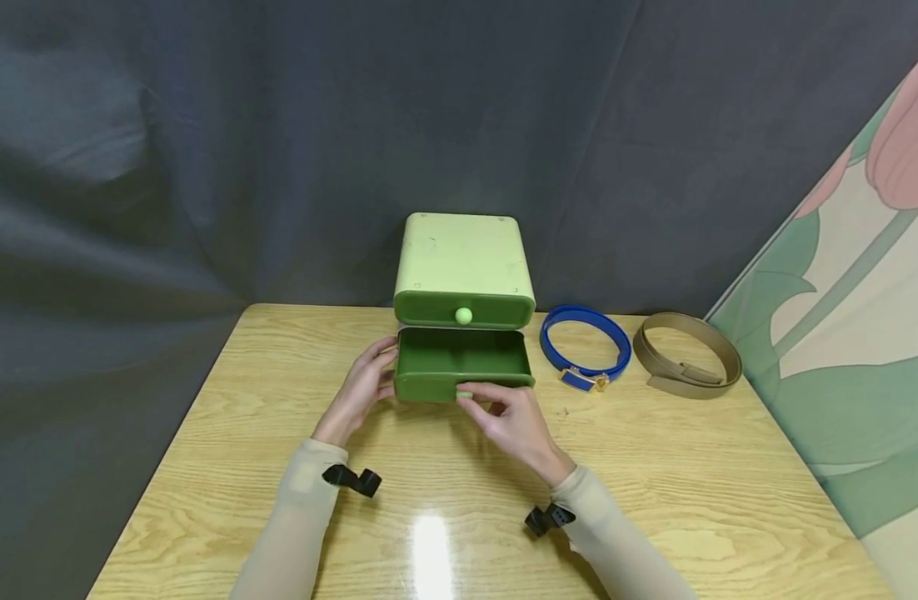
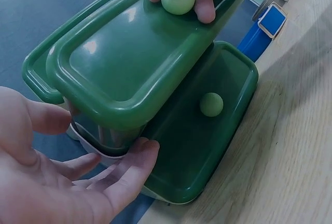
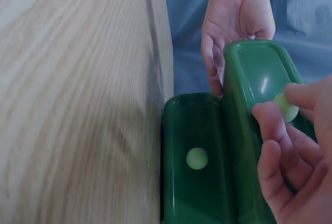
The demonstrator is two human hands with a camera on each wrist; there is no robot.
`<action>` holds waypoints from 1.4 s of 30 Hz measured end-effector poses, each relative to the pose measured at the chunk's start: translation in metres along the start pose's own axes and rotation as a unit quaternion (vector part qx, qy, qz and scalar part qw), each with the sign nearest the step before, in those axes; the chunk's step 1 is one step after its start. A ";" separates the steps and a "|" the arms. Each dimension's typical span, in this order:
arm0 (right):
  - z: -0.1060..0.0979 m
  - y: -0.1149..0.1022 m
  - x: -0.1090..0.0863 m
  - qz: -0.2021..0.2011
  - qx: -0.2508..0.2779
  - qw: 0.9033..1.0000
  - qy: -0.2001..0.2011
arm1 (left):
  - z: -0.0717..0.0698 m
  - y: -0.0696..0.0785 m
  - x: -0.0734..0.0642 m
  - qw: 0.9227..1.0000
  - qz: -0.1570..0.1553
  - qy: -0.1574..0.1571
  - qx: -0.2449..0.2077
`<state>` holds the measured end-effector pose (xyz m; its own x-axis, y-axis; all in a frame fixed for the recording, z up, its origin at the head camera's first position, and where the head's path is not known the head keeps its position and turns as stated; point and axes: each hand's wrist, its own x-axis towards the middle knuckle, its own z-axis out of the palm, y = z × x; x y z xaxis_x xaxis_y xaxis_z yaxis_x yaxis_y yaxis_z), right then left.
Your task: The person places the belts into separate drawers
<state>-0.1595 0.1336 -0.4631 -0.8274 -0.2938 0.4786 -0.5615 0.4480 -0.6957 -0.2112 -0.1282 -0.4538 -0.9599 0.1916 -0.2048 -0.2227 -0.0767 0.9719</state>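
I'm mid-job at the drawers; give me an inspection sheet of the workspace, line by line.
Surface: wood-grain table, with a bright glare patch near the front.
Job's things: three-drawer green cabinet; middle drawer pulled out, top drawer and bottom drawer closed.
Clutter: coiled blue belt with gold-trimmed buckle and coiled tan belt, both right of the cabinet.
Left hand: at the cabinet's left side, fingers extended.
Right hand: pinches the middle drawer's pale green knob.
Cables: nothing seen.
Surroundings: dark curtain behind; tulip-patterned panel to the right.
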 end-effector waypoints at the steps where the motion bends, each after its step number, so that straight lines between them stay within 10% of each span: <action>1: 0.000 -0.001 0.000 -0.003 0.000 1.000 0.000 | 0.000 0.000 0.000 1.000 0.000 -0.001 0.001; 42: 0.002 -0.012 -0.032 -0.026 0.007 0.999 -0.029 | -0.001 -0.001 -0.001 1.000 0.005 -0.006 0.005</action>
<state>-0.1261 0.1356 -0.4709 -0.7964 -0.3646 0.4825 -0.6031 0.4195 -0.6784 -0.2104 -0.1288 -0.4549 -0.9599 0.2029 -0.1936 -0.2110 -0.0680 0.9751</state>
